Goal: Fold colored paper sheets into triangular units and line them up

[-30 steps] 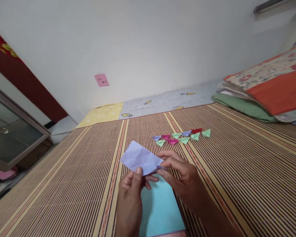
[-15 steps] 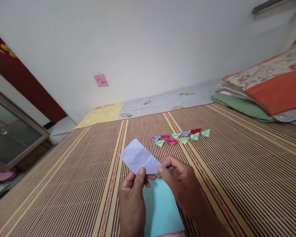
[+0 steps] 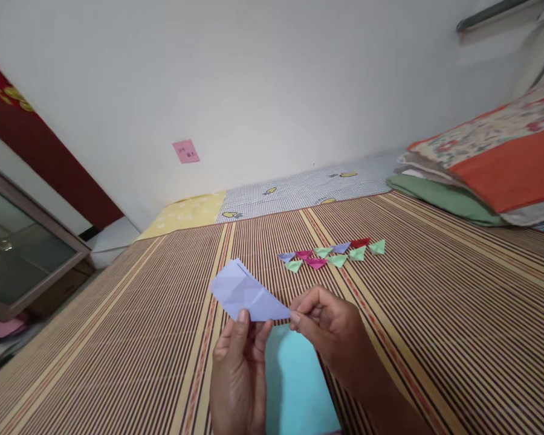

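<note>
A folded lavender paper (image 3: 245, 291) is held up between both hands, wide at its left end and narrowing to a point at the right. My left hand (image 3: 241, 368) grips its lower edge, thumb in front and fingers behind. The narrow right tip is pinched between the thumb and fingers of my right hand (image 3: 329, 326). Below the hands lies a light blue sheet (image 3: 299, 380), partly covered by my left hand. Beyond them, small folded paper pieces (image 3: 338, 260) in green, pink, lavender and red form two rows on the striped mat (image 3: 140, 320).
Folded bedding with an orange and floral cover (image 3: 508, 163) is stacked at the right. Patterned cloth (image 3: 290, 192) runs along the wall behind the mat. A pink note (image 3: 186, 151) is on the wall. A glass-fronted frame (image 3: 22, 248) stands at the left.
The lavender paper has shifted slightly left and curves more along its upper edge. My left hand has moved a little left, its fingers now more spread behind the paper. My right hand still pinches the tip.
</note>
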Demonstrator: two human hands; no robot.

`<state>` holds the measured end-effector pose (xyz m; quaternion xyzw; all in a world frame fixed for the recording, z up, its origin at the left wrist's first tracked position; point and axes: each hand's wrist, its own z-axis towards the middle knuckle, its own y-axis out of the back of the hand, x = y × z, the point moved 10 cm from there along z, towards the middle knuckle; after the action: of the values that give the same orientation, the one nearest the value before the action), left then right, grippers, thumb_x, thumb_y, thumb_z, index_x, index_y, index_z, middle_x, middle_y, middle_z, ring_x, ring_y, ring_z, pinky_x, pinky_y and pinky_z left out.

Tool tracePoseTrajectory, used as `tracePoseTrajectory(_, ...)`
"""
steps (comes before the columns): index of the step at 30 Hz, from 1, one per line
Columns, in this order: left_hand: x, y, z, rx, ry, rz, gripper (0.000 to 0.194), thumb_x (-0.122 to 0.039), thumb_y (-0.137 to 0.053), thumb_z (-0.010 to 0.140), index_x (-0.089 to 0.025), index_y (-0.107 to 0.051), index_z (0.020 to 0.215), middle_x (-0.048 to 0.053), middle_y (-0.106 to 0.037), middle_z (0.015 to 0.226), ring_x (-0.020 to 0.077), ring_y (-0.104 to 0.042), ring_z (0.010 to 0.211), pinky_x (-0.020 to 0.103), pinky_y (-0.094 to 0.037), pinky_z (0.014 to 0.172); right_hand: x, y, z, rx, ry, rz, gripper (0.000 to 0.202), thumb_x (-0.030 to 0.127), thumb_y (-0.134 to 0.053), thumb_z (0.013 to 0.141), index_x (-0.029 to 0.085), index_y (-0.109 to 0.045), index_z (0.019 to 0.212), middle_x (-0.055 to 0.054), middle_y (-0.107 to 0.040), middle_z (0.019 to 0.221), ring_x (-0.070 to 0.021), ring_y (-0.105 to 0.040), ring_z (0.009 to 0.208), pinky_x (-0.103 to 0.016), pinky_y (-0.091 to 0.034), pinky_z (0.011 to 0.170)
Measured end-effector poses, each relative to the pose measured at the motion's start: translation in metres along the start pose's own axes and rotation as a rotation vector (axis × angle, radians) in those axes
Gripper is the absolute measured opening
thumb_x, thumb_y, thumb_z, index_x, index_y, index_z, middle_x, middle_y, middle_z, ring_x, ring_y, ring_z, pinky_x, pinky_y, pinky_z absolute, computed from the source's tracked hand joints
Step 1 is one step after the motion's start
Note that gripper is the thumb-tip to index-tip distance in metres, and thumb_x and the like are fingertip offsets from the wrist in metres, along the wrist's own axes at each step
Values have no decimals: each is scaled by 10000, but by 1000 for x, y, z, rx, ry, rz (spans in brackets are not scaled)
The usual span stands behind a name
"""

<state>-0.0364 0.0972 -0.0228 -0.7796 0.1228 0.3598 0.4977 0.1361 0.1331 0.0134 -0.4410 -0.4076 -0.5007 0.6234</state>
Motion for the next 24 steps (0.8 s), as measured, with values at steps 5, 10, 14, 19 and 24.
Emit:
tracePoseTrajectory(5, 4, -3, 0, 53, 0, 30, 260, -175, -951, 617, -117, -794, 816, 78, -803, 832, 172, -759, 741, 290, -668, 725, 21, 9, -2, -55, 150, -182, 56, 217, -670, 896, 218, -644, 946, -48, -711, 985, -215, -686, 937, -353, -537, 814)
tracePoseTrajectory(10, 16, -15, -9, 136, 2, 128, 233, -247, -928, 680, -117, -799, 823, 88, -814, 865, 176, -767, 738, 265, -657, 729, 51, 4, -9, -60, 378, -292, 120, 160, -654, 918, 231, -684, 1011, -45, -695, 1078, -205, -650, 1080, -331, -504, 914)
tracePoseTrajectory(14, 16, -20, -14, 155, -19, 189, 195, -267, -912, 710, -131, -810, 807, 76, -823, 871, 195, -782, 778, 258, -653, 738, 42, 8, -5, -65, 296, -245, 106, 160, -675, 895, 228, -672, 976, -31, -699, 1032, -187, -660, 964, -296, -519, 807)
tracePoseTrajectory(19, 17, -20, -15, 186, -18, 262, 199, -306, -884, 752, -134, -819, 830, 86, -828, 895, 215, -787, 829, 275, -652, 760, 43, 12, -5, -56, 302, -238, 91, 155, -676, 882, 226, -666, 938, -25, -700, 999, -184, -658, 916, -293, -507, 769)
tracePoseTrajectory(24, 18, -22, -17, 202, -16, 298, 205, -321, -872, 759, -137, -821, 831, 94, -826, 883, 228, -788, 807, 288, -651, 739, 60, 11, -9, -51, 394, -316, 113, 144, -667, 893, 230, -674, 966, -43, -692, 1053, -207, -655, 1023, -318, -505, 843)
